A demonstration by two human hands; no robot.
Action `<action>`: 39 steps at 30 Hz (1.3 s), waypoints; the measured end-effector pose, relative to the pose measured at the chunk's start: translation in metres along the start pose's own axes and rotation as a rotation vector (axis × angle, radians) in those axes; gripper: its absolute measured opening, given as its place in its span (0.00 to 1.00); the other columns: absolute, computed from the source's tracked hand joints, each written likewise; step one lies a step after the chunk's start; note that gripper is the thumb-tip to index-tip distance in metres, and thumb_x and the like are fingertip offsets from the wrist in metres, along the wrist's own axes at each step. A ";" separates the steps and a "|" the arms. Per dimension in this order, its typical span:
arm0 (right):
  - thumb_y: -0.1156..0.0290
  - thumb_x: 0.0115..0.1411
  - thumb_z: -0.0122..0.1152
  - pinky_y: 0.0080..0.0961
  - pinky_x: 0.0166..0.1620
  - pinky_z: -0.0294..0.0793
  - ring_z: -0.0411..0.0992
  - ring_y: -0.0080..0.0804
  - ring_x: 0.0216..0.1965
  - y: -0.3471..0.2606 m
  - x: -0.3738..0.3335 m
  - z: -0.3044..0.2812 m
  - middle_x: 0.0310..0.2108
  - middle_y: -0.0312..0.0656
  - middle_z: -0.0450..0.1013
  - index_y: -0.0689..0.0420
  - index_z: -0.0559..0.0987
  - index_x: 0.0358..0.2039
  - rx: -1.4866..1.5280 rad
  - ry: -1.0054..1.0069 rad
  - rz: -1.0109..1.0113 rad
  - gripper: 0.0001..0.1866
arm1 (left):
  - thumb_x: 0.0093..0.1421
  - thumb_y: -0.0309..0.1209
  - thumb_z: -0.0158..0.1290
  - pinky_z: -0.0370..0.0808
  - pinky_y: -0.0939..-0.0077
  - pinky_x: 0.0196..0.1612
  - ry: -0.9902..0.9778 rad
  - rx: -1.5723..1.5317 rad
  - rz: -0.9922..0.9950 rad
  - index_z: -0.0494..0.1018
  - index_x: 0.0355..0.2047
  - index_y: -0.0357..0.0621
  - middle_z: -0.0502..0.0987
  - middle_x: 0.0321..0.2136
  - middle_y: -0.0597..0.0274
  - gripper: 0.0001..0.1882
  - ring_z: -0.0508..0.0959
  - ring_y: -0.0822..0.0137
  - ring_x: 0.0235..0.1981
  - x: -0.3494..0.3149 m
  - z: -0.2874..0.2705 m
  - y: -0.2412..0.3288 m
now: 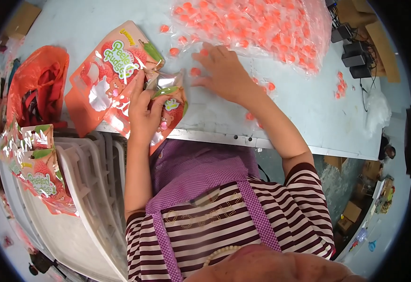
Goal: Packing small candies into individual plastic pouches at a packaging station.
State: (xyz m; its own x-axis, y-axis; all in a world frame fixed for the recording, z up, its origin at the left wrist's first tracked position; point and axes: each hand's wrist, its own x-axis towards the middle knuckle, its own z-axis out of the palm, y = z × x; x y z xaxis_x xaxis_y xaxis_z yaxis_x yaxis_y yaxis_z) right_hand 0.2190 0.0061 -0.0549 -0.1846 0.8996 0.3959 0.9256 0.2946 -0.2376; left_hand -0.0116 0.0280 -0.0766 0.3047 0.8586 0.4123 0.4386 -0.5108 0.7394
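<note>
Head view: pinching, with the bare left hand (144, 110), a glossy red-and-pink foil pouch with a green corner (171, 113) at the front edge of the pale blue-white table (299, 113), and showing silver lining at the far end, seemingly the mouth. Judging the pouch light, limp and slick, probably creasing under pressure; likely holding best by the side edges below the mouth, without squashing the opening. Seeing, just beyond at the left, another flat, glossy pouch of similar printed foil (97, 77), crowding that hand. Spreading the bare right hand (224, 73), without visibly pinching anything, near small coral-red sweets in clear wrappers (195, 71); being unable to confirm fingertip contact. Expecting light, small, slippery pieces, probably needing a grip around the middle. Noticing, farther right, black box-shaped power adapters (354, 55) and, farthest, a large clear plastic bag full of sweets (262, 28), bounding the reach.
</note>
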 end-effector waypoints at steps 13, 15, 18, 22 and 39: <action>0.63 0.56 0.57 0.35 0.51 0.67 0.64 0.48 0.49 -0.001 0.037 0.017 0.49 0.48 0.66 0.54 0.73 0.47 0.319 0.010 -0.079 0.18 | 0.47 0.26 0.62 0.66 0.63 0.54 -0.008 0.023 0.024 0.71 0.26 0.35 0.62 0.56 0.38 0.11 0.66 0.46 0.56 -0.001 0.000 -0.002; 0.65 0.56 0.57 0.35 0.51 0.67 0.64 0.47 0.49 -0.002 0.047 0.032 0.49 0.48 0.66 0.54 0.75 0.44 0.168 -0.008 -0.029 0.16 | 0.46 0.25 0.62 0.66 0.63 0.54 -0.009 0.011 0.028 0.72 0.26 0.35 0.62 0.56 0.38 0.10 0.66 0.46 0.56 -0.001 0.001 -0.001; 0.66 0.54 0.58 0.34 0.50 0.66 0.64 0.45 0.49 0.002 0.047 0.035 0.50 0.48 0.66 0.54 0.76 0.42 0.108 -0.140 -0.043 0.14 | 0.47 0.25 0.62 0.66 0.63 0.53 -0.011 -0.001 0.027 0.72 0.26 0.35 0.62 0.56 0.39 0.10 0.67 0.46 0.55 -0.002 0.001 -0.001; 0.68 0.53 0.58 0.34 0.50 0.66 0.64 0.43 0.48 -0.002 0.026 0.015 0.48 0.47 0.67 0.54 0.76 0.40 0.046 -0.216 -0.122 0.13 | 0.47 0.26 0.62 0.66 0.62 0.52 -0.013 0.002 0.014 0.71 0.25 0.35 0.62 0.56 0.39 0.10 0.68 0.46 0.54 -0.002 -0.002 0.000; 0.63 0.53 0.60 0.36 0.48 0.68 0.65 0.45 0.47 0.001 0.069 0.049 0.48 0.47 0.66 0.58 0.69 0.49 0.219 0.008 -0.015 0.24 | 0.47 0.26 0.61 0.66 0.61 0.53 -0.013 0.022 0.031 0.71 0.25 0.35 0.62 0.56 0.39 0.10 0.67 0.45 0.54 -0.001 -0.001 0.000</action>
State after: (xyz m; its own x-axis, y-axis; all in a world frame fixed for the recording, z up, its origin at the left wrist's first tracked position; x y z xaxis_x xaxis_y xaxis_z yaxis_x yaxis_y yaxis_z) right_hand 0.1913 0.0840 -0.0712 -0.1941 0.8924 0.4073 0.8286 0.3714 -0.4189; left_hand -0.0129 0.0270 -0.0762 0.3294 0.8418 0.4276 0.4472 -0.5380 0.7145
